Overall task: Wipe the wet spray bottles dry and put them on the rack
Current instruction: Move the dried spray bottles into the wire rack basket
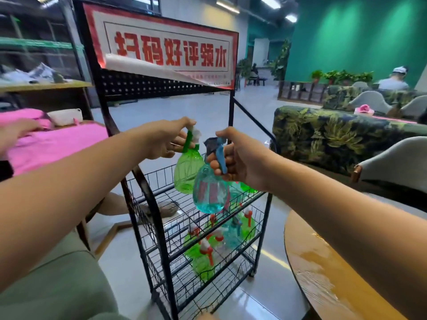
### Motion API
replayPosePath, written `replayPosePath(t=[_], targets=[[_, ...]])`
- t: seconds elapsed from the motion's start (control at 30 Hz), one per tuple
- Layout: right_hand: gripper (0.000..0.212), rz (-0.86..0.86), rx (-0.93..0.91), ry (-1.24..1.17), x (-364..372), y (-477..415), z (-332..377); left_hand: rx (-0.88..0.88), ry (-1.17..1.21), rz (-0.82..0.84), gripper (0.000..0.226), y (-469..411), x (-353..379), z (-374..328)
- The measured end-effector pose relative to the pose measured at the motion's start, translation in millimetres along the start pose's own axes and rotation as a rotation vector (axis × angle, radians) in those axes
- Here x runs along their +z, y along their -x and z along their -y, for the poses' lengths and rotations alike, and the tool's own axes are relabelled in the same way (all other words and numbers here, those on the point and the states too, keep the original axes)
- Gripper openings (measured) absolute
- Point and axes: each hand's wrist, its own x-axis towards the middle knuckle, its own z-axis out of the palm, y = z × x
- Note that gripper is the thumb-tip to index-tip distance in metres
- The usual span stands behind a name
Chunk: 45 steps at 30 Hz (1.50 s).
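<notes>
Head view: we look down along both arms at a black wire rack (147, 86) under a red-lettered sign (168, 49)
Left hand (164, 142): it pinches the green spray bottle (187, 172) by its white-and-green trigger head, so the body hangs free and nothing smears the plastic
Right hand (240, 162): the fingers are curled round the neck and blue trigger of the blue spray bottle (210, 192), which hangs upright, touching or just in front of the green one
Where the bottles are: both hang in the air over the top wire shelf (159, 181), not yet set down
Lower shelves: more spray bottles (203, 250) stand or lie there, green and blue with red triggers, so we judge the rack is partly filled
Round bench (323, 273): its wooden top at the right shines as if wet
Pink cloth (57, 144): it lies on a surface at the left, well apart from our hands
Step in hand: we judge this is placing; carrying each bottle by its head lets us lower it straight between the wires
</notes>
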Motion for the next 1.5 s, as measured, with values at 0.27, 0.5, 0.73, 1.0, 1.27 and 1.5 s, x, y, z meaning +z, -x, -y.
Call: replayPosePath(t=[0.27,0.5,0.73,1.0,1.27,1.5], targets=[[0.053,-0.007,-0.014,0.012,12.4,-38.9,-19.0,-0.047,-0.106,0.029,0.025,-35.0,-3.8,16.3],[0.060,-0.025,-0.006,0.058,9.9,-58.7,-41.4,-0.089,-0.153,0.047,0.030,-60.8,-0.2,27.2],[0.063,-0.013,-0.008,0.086,11.7,-66.2,-67.3,-0.004,-0.423,-0.018,0.051,-69.0,16.7,33.9],[0.065,0.035,-0.023,0.089,5.4,-75.8,-96.4,0.045,-0.773,0.083,0.041,-74.7,24.7,24.2],[0.069,-0.017,-0.132,0.154,-0.8,-78.1,-117.8,0.055,-0.954,0.243,0.024,-95.2,18.9,9.3],[0.065,-0.312,-0.643,0.577,0.9,-79.9,-164.5,0.067,-0.923,0.217,0.035,-112.1,19.2,10.8]])
